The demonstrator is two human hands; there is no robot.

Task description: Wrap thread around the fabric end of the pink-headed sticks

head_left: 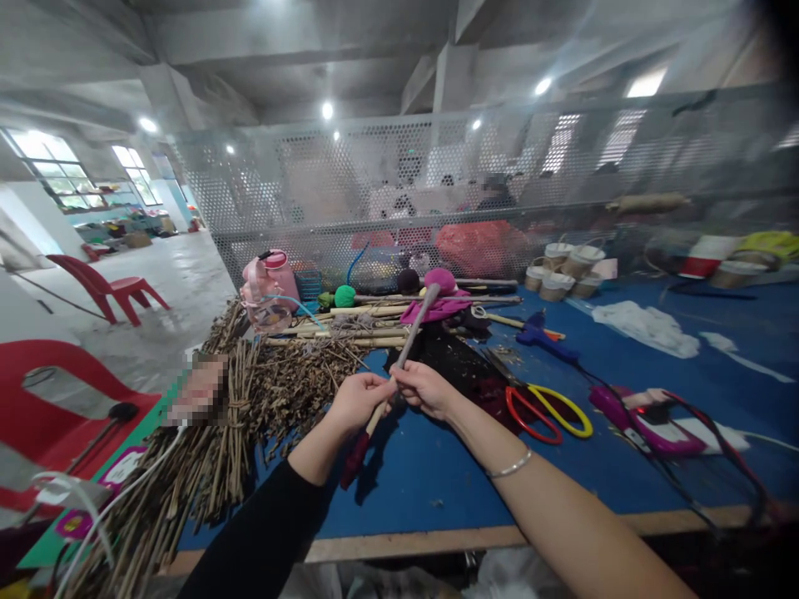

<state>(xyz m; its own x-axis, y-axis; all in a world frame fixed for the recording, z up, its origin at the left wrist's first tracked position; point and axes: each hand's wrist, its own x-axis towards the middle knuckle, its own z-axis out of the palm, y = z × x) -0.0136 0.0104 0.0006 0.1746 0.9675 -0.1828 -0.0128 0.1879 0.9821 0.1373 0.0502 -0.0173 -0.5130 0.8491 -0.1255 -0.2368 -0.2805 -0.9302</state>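
Both my hands grip one slender stick that slants over the blue table. Its upper part looks wrapped in grey [413, 333], bare pale wood shows just below my fingers, and dark red material [355, 459] covers the lower end. My left hand [357, 401] pinches it at the middle, and my right hand [425, 389] pinches it right beside, fingertips almost touching. Past the stick's far end is a magenta ball [440, 281]; whether they are joined I cannot tell. Black cloth [453, 366] lies beyond my right hand, and a pile of dried plant stems [300, 374] spreads beyond my left.
Scissors with red and yellow handles [553, 413], a blue glue gun [546, 337] and a purple corded device [655, 428] lie at right. White fluff [646, 326] and small pots [558, 284] stand farther back. A perforated metal screen [349, 191] borders the table; red chairs [56, 391] are left.
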